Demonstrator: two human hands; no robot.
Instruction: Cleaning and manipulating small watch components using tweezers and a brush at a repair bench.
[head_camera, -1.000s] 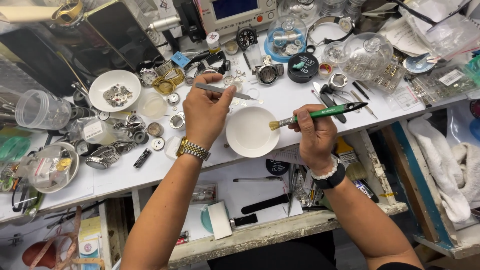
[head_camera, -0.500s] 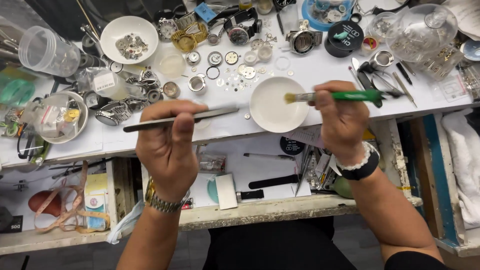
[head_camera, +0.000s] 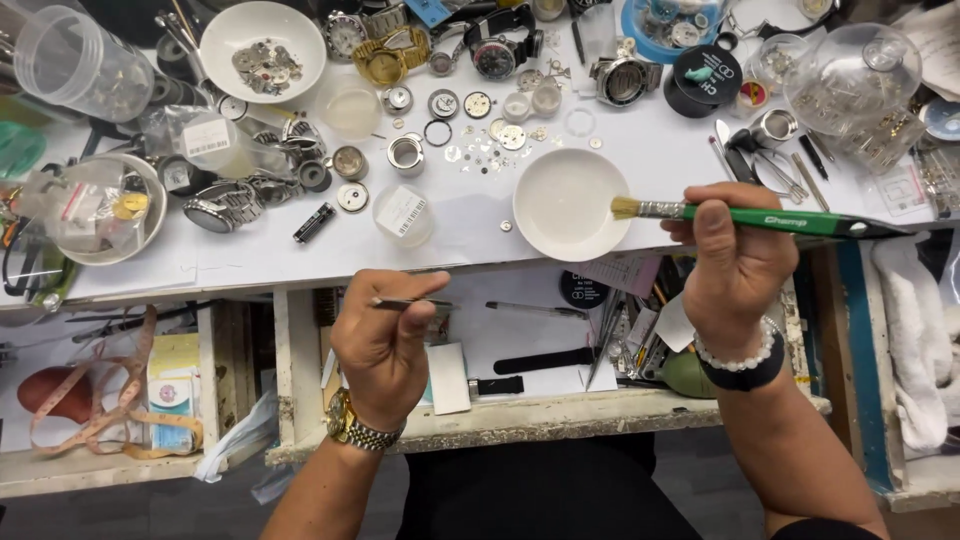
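My left hand (head_camera: 385, 345) hovers over the open drawer (head_camera: 540, 415) below the bench edge and pinches thin metal tweezers (head_camera: 412, 302), which point right. A gold wristwatch sits on that wrist. My right hand (head_camera: 735, 255) grips a green-handled paintbrush (head_camera: 760, 217) held level, its pale bristles over the right rim of an empty white dish (head_camera: 570, 203) on the white bench top. A bead bracelet and a dark band circle the right wrist.
Tiny watch parts (head_camera: 490, 140) lie scattered behind the dish. A white bowl of parts (head_camera: 262, 50), wristwatches (head_camera: 390, 60), a clear plastic cup (head_camera: 75, 65), a glass dome (head_camera: 850, 75) and pliers (head_camera: 760, 160) crowd the bench. The drawer holds tools and straps; a measuring tape (head_camera: 100, 400) lies left.
My left hand has drawn back from the bench top to over the drawer, turning the tweezers end-on. The brush stays over the dish. The camera has moved closer.
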